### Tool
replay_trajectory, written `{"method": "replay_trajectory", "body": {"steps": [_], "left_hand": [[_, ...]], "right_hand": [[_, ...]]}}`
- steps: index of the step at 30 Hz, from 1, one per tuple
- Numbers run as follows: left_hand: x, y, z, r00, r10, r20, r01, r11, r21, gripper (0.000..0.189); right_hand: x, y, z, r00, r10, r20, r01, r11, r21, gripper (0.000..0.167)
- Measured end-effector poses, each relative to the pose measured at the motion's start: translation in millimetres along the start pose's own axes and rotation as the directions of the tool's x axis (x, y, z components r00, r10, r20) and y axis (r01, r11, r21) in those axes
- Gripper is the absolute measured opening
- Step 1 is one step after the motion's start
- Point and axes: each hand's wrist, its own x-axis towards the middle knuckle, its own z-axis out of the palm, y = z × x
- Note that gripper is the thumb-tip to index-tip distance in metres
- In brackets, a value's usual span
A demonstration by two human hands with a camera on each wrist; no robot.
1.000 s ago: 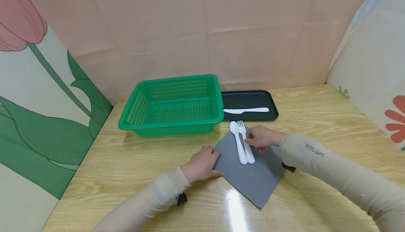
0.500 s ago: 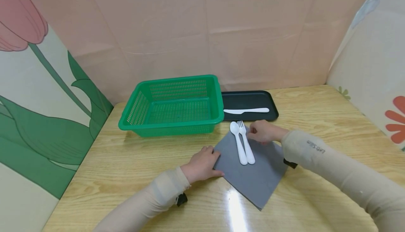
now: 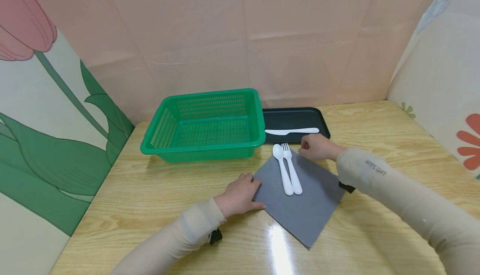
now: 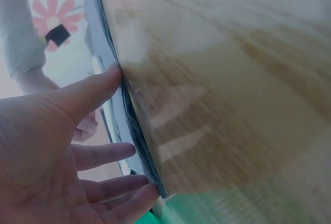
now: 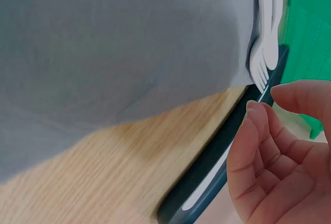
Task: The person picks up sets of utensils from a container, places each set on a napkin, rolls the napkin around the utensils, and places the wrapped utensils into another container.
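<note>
A white spoon (image 3: 282,169) and a white fork (image 3: 293,171) lie side by side on a folded grey napkin (image 3: 311,208). My left hand (image 3: 240,194) rests at the napkin's left corner; in the left wrist view its thumb and fingertips touch the layered edge. Beyond the napkin's far edge, my right hand (image 3: 318,146) hovers by the front right rim of a black tray (image 3: 294,118). Its fingers are loosely bent around nothing, with thumb and fingertips apart in the right wrist view. A white knife (image 3: 300,131) lies in the tray, just beyond that hand.
A green slotted basket (image 3: 206,148) stands at the back left, overlapping the tray's left end. Behind the wooden table (image 3: 180,183) hangs a pinkish sheet (image 3: 210,33). Patterned panels flank both sides.
My right hand has left the fork and moved away, back and to the right, toward the tray's front rim. My left hand, the spoon and the fork have kept still.
</note>
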Motion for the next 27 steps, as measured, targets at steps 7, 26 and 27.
{"method": "replay_trajectory", "body": {"steps": [7, 26, 27], "left_hand": [[0.2, 0.3, -0.6, 1.0, -0.003, 0.005, 0.003, 1.0, 0.0, 0.065], [1.1, 0.2, -0.5, 1.0, -0.006, 0.01, 0.006, 1.0, 0.002, 0.065], [1.1, 0.3, -0.6, 1.0, -0.006, 0.011, 0.006, 1.0, 0.003, 0.065]], "right_hand": [[1.6, 4.8, -3.9, 0.999, -0.022, -0.048, 0.022, 1.0, -0.005, 0.018], [8.0, 17.4, -12.0, 0.993, 0.008, -0.115, -0.01, 1.0, -0.01, 0.018], [8.4, 18.6, -12.4, 0.993, 0.009, -0.119, -0.01, 1.0, -0.01, 0.019]]}}
